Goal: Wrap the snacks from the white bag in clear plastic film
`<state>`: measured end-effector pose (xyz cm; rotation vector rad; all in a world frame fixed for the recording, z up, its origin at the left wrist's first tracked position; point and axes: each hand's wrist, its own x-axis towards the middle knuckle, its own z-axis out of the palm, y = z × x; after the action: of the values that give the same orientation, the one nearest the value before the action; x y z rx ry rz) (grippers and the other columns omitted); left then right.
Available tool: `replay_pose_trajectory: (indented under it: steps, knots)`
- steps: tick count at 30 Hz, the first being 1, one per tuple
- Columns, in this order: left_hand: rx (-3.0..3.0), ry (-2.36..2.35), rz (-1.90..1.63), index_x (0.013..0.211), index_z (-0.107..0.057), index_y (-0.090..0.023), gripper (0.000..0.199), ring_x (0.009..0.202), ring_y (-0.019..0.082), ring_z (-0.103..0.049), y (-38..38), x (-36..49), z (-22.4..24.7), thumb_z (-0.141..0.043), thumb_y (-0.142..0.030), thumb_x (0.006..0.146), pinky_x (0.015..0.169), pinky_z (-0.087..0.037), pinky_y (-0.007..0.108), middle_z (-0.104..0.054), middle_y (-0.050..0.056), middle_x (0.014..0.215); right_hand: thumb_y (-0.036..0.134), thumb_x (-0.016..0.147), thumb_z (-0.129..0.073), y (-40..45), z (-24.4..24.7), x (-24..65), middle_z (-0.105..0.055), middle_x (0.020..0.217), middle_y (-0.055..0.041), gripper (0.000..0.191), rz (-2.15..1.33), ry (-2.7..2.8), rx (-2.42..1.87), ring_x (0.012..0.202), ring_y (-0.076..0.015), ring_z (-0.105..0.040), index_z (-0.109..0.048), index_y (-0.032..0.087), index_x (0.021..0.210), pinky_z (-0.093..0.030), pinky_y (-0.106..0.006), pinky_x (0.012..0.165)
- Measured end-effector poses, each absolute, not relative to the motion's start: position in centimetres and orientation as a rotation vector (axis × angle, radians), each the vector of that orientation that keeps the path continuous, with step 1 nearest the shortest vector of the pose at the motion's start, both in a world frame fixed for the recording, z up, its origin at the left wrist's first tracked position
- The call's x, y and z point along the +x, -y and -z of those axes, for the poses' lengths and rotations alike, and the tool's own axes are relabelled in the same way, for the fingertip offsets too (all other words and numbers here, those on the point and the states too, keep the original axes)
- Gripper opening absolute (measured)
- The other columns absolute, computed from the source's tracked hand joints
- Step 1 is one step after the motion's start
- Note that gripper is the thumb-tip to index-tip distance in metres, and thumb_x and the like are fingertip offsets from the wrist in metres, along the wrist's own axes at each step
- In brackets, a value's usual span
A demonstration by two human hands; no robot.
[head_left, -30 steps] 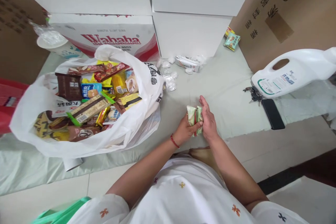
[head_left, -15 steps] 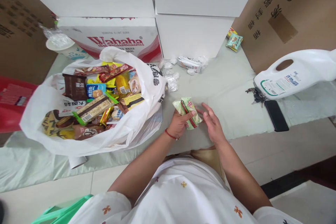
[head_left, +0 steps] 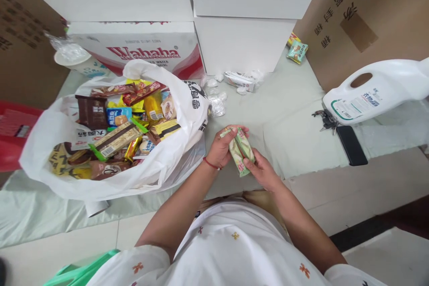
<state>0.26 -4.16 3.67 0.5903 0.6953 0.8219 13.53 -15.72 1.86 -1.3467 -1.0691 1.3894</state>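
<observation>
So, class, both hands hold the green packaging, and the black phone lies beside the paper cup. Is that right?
Only the black phone is misplaced: the head view shows it beside the keys and white bottle. The left hand and right hand do hold the green packaging.

I'm seeing shiny-ish plastic film on that long pale-green packet (head_left: 240, 155), thin crinkly plastic for the white carrier bag (head_left: 174, 158), smooth plastic on the white handled jug (head_left: 385, 81), and matt brown cardboard boxes (head_left: 392, 18).
</observation>
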Motion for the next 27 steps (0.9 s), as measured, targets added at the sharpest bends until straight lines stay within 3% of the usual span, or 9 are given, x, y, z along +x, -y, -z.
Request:
replay_pose_trajectory:
  steps: [2, 4, 9, 13, 17, 21, 24, 27]
  knots:
    - [0.605, -0.751, -0.867, 0.099, -0.073, -0.015, 0.041, 0.094, 0.025, -0.074, 4.4, 0.8, -3.3, -0.084, -0.046, 0.077, 0.073, -0.06, 0.032, -0.078, 0.012, 0.107, 0.057, 0.083, -0.077, 15.9, -2.1, 13.3, -0.064, 0.136, -0.0087, 0.081, -1.351, 1.04, -1.406, 0.12, -0.0251, -0.062, -0.044, 0.026, 0.15, -0.051, -0.037, 0.101]
    - [0.646, -0.72, -0.87, 0.101, -0.073, -0.015, 0.041, 0.1, 0.026, -0.072, 4.8, 1.0, -3.1, -0.082, -0.049, 0.079, 0.077, -0.059, 0.033, -0.077, 0.012, 0.111, 0.052, 0.075, -0.084, 16.2, -2.2, 13.2, -0.064, 0.136, -0.0084, 0.09, -1.304, 1.024, -1.493, 0.119, -0.0256, -0.063, -0.042, 0.027, 0.151, -0.051, -0.039, 0.102]
    - [0.565, -0.506, -0.82, 0.122, -0.069, -0.019, 0.062, 0.122, 0.03, -0.063, 4.6, 0.3, -3.7, -0.063, -0.07, 0.087, 0.093, -0.055, 0.04, -0.068, 0.013, 0.132, 0.05, 0.078, -0.082, 17.1, -1.5, 14.7, -0.069, 0.12, -0.0055, 0.079, -1.353, 0.879, -1.481, 0.096, -0.0228, -0.068, -0.046, 0.028, 0.145, -0.059, -0.038, 0.084]
    - [0.584, -0.641, -0.841, 0.111, -0.069, -0.02, 0.062, 0.107, 0.025, -0.064, 4.0, -0.7, -3.8, -0.061, -0.075, 0.084, 0.082, -0.055, 0.035, -0.069, 0.01, 0.114, 0.043, 0.075, -0.085, 17.8, -0.8, 16.7, -0.065, 0.134, -0.0067, 0.081, -1.218, 0.914, -1.515, 0.119, -0.024, -0.064, -0.047, 0.027, 0.144, -0.05, -0.039, 0.107]
    - [0.802, -0.76, -0.772, 0.085, -0.068, -0.017, 0.042, 0.082, 0.015, -0.059, 4.1, -0.6, -3.8, -0.086, -0.052, 0.073, 0.074, -0.047, 0.026, -0.065, 0.001, 0.085, 0.043, 0.077, -0.084, 18.4, -0.4, 17.7, -0.063, 0.14, -0.0078, 0.081, -1.158, 1.005, -1.587, 0.127, -0.0246, -0.061, -0.047, 0.026, 0.146, -0.044, -0.04, 0.114]
    - [0.713, -0.732, -0.732, 0.072, -0.062, -0.016, 0.043, 0.072, 0.011, -0.055, 4.4, 0.0, -3.8, -0.092, -0.046, 0.065, 0.068, -0.046, 0.023, -0.059, -0.002, 0.073, 0.042, 0.078, -0.083, 18.8, -0.4, 17.8, -0.065, 0.135, -0.0068, 0.076, -1.171, 0.995, -1.58, 0.122, -0.0244, -0.062, -0.05, 0.026, 0.144, -0.047, -0.039, 0.11]
    - [0.578, -0.71, -0.703, 0.074, -0.061, -0.016, 0.044, 0.068, 0.01, -0.054, 4.6, 0.6, -3.5, -0.091, -0.047, 0.065, 0.062, -0.047, 0.022, -0.057, -0.003, 0.072, 0.042, 0.076, -0.084, 19.0, -0.3, 18.0, -0.069, 0.125, -0.005, 0.076, -1.24, 0.928, -1.533, 0.107, -0.0233, -0.067, -0.051, 0.027, 0.143, -0.054, -0.037, 0.096]
    - [0.476, -0.779, -0.688, 0.073, -0.06, -0.016, 0.047, 0.058, 0.008, -0.048, 4.9, 1.4, -3.0, -0.092, -0.048, 0.061, 0.051, -0.039, 0.02, -0.053, -0.005, 0.066, 0.04, 0.075, -0.085, 19.1, -0.2, 18.2, -0.07, 0.116, -0.0027, 0.072, -1.26, 0.924, -1.521, 0.096, -0.0209, -0.066, -0.054, 0.028, 0.139, -0.055, -0.033, 0.086]
